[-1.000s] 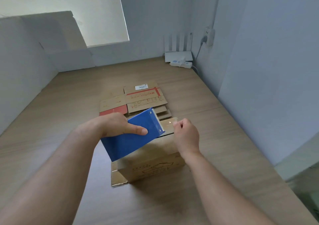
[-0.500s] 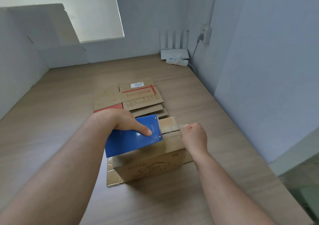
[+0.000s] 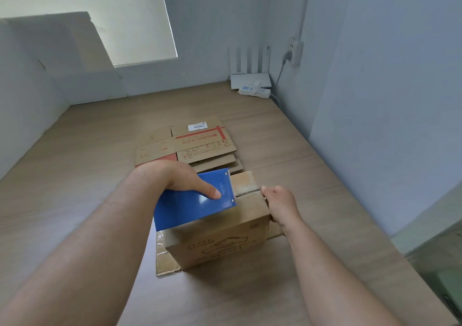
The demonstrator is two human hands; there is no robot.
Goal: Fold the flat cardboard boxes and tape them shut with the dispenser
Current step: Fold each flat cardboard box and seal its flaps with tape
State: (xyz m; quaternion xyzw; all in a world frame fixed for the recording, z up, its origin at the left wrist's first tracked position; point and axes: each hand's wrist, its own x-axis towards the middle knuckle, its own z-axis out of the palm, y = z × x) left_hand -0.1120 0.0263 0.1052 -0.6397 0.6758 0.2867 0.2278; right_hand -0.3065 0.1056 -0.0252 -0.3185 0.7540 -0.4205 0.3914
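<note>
A folded brown cardboard box [image 3: 225,240] stands on the wooden table in front of me, its top flaps closed with a seam showing. My left hand [image 3: 175,175] grips the blue tape dispenser [image 3: 195,203], which lies on the box top with its blade end toward the right. My right hand [image 3: 280,204] is curled at the box's right top edge, pinching the tape end there. A stack of flat cardboard boxes [image 3: 197,145] with red print lies just beyond.
A white router [image 3: 250,76] and a power strip [image 3: 255,91] sit at the far right corner by a wall socket [image 3: 295,51]. A large pale cardboard piece [image 3: 62,48] leans at the far left. Walls close in on both sides.
The dispenser has come down from a tilted pose onto the box top. My right hand moved right and down to the box's right edge.
</note>
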